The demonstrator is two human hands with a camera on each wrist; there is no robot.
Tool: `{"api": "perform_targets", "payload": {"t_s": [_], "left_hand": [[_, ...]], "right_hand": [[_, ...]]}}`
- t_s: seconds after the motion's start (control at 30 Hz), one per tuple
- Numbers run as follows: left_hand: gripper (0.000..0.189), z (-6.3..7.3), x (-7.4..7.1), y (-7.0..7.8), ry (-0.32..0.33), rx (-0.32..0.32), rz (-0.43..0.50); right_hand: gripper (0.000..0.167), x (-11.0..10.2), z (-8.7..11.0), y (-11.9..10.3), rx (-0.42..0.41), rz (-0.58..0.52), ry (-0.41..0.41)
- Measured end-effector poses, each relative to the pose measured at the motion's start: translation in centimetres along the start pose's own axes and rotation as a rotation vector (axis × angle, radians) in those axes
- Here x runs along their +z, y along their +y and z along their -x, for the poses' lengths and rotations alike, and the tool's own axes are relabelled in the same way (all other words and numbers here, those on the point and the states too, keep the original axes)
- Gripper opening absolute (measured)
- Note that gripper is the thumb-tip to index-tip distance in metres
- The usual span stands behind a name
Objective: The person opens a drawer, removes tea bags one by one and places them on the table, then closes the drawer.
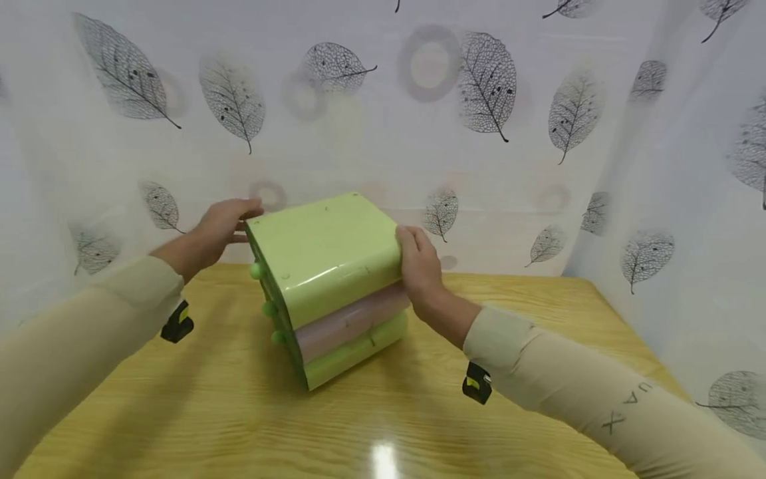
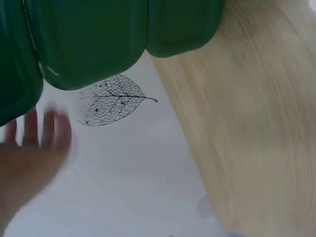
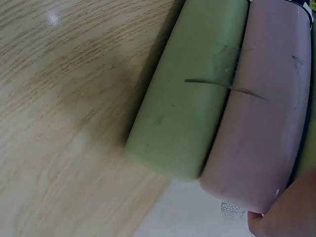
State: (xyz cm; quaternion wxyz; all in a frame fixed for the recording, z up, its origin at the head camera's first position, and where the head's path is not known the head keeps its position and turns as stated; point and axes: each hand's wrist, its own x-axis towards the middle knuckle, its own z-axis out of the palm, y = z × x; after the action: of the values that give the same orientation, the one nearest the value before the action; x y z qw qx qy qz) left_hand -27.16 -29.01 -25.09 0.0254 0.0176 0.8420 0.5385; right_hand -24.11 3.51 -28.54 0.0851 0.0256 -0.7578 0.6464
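Note:
A small drawer unit (image 1: 326,249) in light green and pink stands turned at an angle on the table. Round green knobs (image 1: 270,309) line its left face. My right hand (image 1: 421,269) grips its right end, thumb on the near side and the other fingers hidden. At the far left top corner is my left hand (image 1: 218,229), fingers extended; contact there is unclear. Dark green drawer fronts (image 2: 91,39) fill the top of the left wrist view, above that blurred hand. The right wrist view shows the pink tier (image 3: 256,108) beside a green one (image 3: 190,94).
The unit stands on a wood-grain table (image 1: 479,426). Behind and beside the table hangs a pale curtain (image 1: 371,146) printed with dark leaves. Each sleeve carries a small black device (image 1: 477,383) at the wrist.

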Motion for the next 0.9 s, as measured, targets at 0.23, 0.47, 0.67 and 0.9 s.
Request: {"api": "perform_targets", "payload": {"t_s": [0.23, 0.47, 0.67, 0.9], "left_hand": [[0.045, -1.0, 0.6, -1.0, -0.219, 0.007, 0.376], [0.041, 0.0, 0.9, -1.5, -0.204, -0.019, 0.449], [0.04, 0.9, 1.8, -1.2, -0.239, -0.022, 0.403], [0.045, 2.4, 4.6, 0.0, -0.233, -0.038, 0.366]], "right_hand": [[0.037, 1.8, -0.8, 1.4, -0.106, -0.112, 0.091], [0.038, 2.4, -1.5, 2.0, -0.135, -0.111, 0.155], [0.041, 1.1, -3.2, 2.6, -0.08, -0.147, 0.179], [0.036, -1.1, -6.1, 3.2, 0.003, -0.137, 0.178]]}}
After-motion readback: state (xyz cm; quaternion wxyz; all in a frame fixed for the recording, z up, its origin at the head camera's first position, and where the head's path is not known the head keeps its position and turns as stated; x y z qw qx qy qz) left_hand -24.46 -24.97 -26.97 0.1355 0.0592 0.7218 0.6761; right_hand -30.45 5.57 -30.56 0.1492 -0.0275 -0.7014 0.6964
